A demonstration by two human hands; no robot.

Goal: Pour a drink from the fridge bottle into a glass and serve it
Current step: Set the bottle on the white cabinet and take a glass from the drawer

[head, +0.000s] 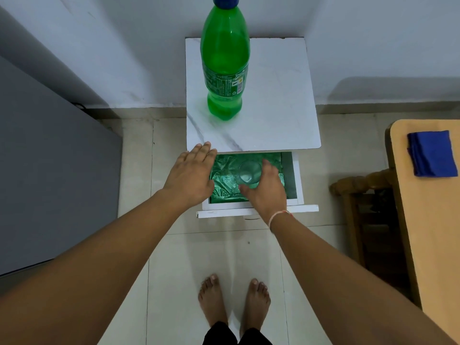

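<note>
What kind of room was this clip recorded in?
Probably a room in a home, perhaps a dining corner: a small marble-look cabinet against the wall with its drawer open, a wooden table with a chair tucked under, and a tiled floor.

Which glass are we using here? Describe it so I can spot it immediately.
Find the white marble-top cabinet with the green bottle standing on it. Its drawer is pulled open below, lined with shiny green foil. The glass is the only clear tumbler there, gripped by the right hand.
</note>
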